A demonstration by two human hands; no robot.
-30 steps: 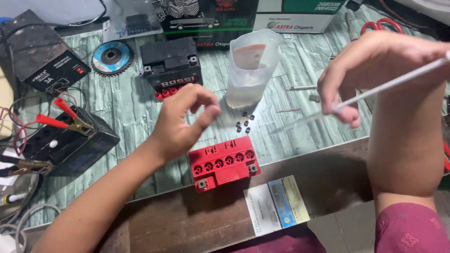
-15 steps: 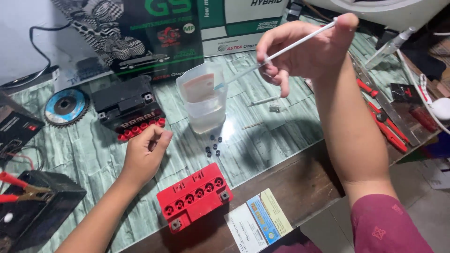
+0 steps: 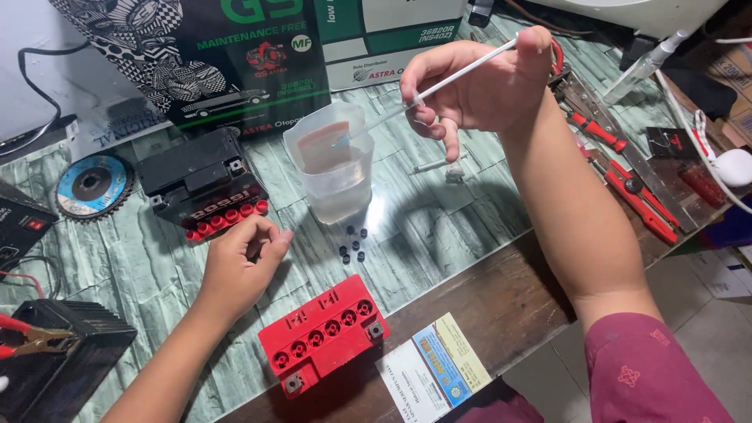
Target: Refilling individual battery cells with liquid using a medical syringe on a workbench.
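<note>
Right hand (image 3: 478,90) dips tube (image 3: 439,84) into cup (image 3: 333,168).

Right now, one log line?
left hand: curled, on table | right hand: holds white tube, tip in plastic cup | red battery: caps off
</note>
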